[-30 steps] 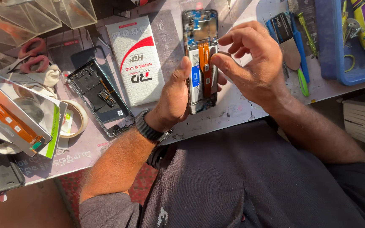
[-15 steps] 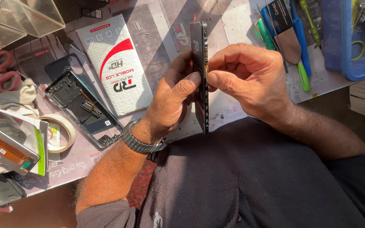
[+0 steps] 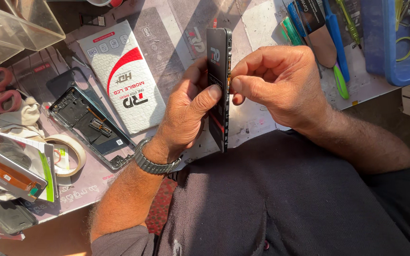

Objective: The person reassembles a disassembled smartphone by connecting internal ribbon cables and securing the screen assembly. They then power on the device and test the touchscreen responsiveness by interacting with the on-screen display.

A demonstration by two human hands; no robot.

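Left hand [image 3: 186,111] grips a phone screen panel [image 3: 218,85] at centre frame, held on edge above the lap, thumb [image 3: 204,100] pressed on the dark glass side and the other fingers behind it. Right hand [image 3: 281,85] is closed in a pinch at the panel's right edge, fingertips [image 3: 236,84] on something small there, too small to tell what. The panel looks thin, light and stiff, likely brittle glass with a slick face, so best held by the long edges as it is now, not by the face or any ribbon on the back. Compared with a second ago, the panel has been turned from flat, back side up with an orange ribbon showing, to edge-on; half a second ago it was already edge-on, and the right hand has since closed tighter on the edge. At left of frame an open phone frame [image 3: 88,125] lies on the bench [image 3: 262,21], beside a white box [image 3: 122,76] and a tape roll [image 3: 69,154]; a blue tray [image 3: 385,52] sits upper right.
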